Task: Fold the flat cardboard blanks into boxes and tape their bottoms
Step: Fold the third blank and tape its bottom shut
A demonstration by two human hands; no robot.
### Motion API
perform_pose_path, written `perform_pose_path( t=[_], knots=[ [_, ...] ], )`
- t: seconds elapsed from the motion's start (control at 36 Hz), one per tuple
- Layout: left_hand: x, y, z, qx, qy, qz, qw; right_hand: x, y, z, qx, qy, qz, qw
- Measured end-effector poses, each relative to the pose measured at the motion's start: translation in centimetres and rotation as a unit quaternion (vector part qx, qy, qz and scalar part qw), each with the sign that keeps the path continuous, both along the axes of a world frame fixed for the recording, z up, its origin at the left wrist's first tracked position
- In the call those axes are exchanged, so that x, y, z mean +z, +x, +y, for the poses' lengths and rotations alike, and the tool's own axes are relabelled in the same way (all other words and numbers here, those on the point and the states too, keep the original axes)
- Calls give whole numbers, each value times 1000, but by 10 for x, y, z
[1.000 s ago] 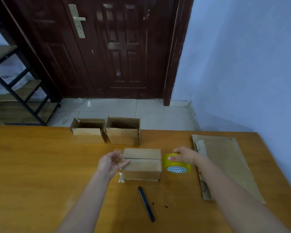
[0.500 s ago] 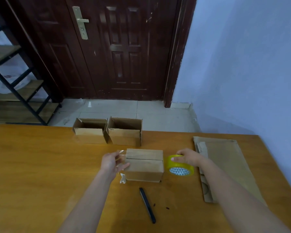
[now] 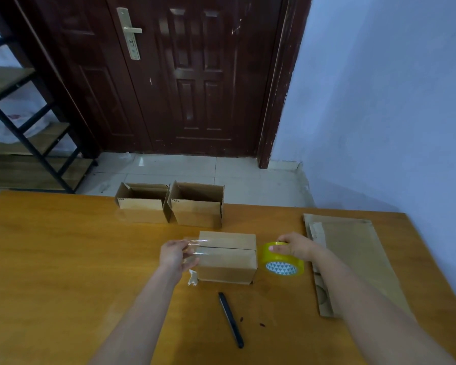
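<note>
Left hand [image 3: 174, 255] has pulled tape strip [image 3: 195, 247] out from box [image 3: 227, 256]

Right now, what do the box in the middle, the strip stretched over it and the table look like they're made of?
Box: brown cardboard, matte, with folded flaps meeting at a seam on top.
Strip: clear, glossy plastic tape, see-through with shiny glints; it seems to run from the yellow roll.
Table: orange-brown wood or wood-look veneer, smooth with a slight sheen; which one I cannot tell.
</note>
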State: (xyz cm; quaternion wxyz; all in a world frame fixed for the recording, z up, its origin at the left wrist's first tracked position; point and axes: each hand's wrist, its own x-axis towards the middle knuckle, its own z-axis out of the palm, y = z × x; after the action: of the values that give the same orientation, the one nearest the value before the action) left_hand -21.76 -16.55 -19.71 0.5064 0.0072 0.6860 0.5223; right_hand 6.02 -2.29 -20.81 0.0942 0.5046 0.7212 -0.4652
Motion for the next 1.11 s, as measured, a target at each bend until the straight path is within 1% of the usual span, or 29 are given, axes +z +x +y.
perform_pose_path(
  t=[0.11, 0.17, 0.36, 0.56, 0.61, 0.72, 0.83, 0.94, 0.97, 1.0, 1.06, 1.11],
  knots=[
    [-5, -1, -1, 5, -9, -11, 1000, -3, 1, -1, -7, -10, 13, 1000],
    [-7, -1, -1, -9, -22, -10, 1000, -4, 1, -2, -11, -12, 16, 1000],
    [-21, 8, 4, -49, -61, 27, 997, -9, -6, -4, -19, -23, 23, 999],
    [-26, 19, 11, -63, -71, 51, 994, -8, -11, -3, -11, -19, 22, 1000],
    [-30, 19, 13, -63, -82, 46, 994, -5, -15, -3, -4, -15, 19, 1000],
    [-37, 20, 14, -66, -129, 2, 989, -2, -21, -2, 20, -5, 7, 1000],
    [-46, 16, 14, -85, -137, -11, 987, -4, -21, -1, 25, 3, 1, 1000],
    [-53, 14, 18, -78, -140, -16, 987, -3, -24, -2, 32, 25, -17, 999],
    [-54, 14, 19, -74, -139, -5, 988, -1, -25, -3, 33, 29, -20, 999],
    [-55, 13, 21, -70, -137, 27, 988, 0, -26, -4, 34, 31, -24, 999],
    [-56, 11, 23, -62, -134, 116, 982, 1, -27, -3, 37, 33, -35, 998],
    [-48, 10, 21, -34, -106, 185, 976, 2, -28, -4, 42, 34, -52, 997]
  ],
)
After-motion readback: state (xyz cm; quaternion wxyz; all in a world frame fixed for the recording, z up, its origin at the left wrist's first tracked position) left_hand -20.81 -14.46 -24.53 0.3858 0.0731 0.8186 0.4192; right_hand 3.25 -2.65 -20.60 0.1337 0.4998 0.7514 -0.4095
